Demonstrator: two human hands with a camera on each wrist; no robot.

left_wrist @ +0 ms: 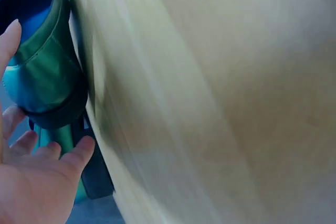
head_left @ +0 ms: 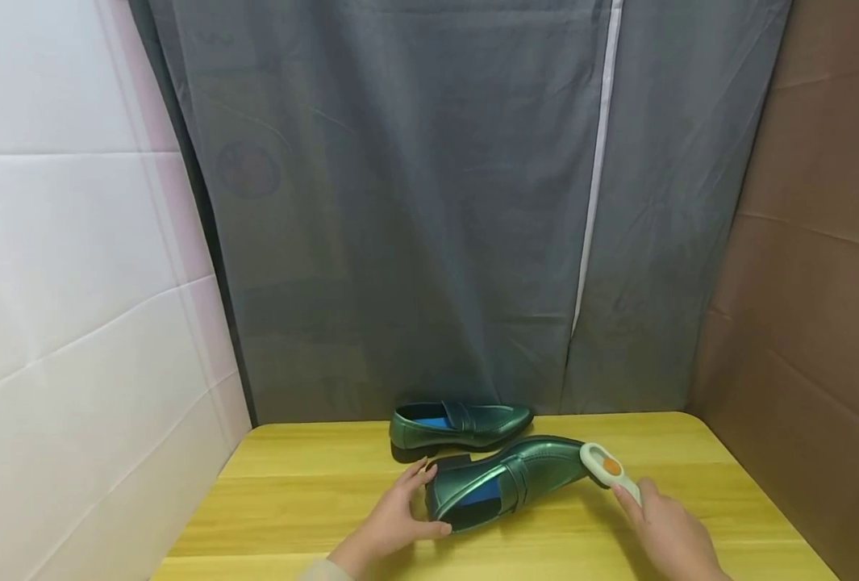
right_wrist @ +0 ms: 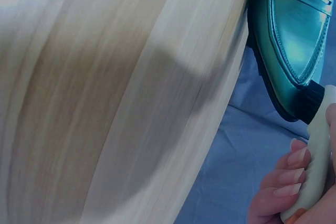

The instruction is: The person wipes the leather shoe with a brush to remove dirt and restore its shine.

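Observation:
A metallic green loafer [head_left: 552, 464] with a blue insole is tilted on its side, its opening towards me and its toe to the right. My left hand [head_left: 393, 516] holds it at the heel, thumb at the collar and fingertips by the heel's far side. In the left wrist view the thumb lies at the rim of the shoe [left_wrist: 44, 77], with the other fingers spread below the heel. My right hand [head_left: 672, 528] grips the pale handle of a small brush [head_left: 610, 466] with an orange oval. Its dark bristles [right_wrist: 310, 102] touch the loafer's toe.
The matching green loafer [head_left: 487, 426] stands upright just behind, near the back edge of the yellow wood-grain table [head_left: 313, 484]. A grey curtain [head_left: 414, 202] hangs behind the table, with a white fabric wall [head_left: 73, 242] at left and a brown one [head_left: 814, 266] at right.

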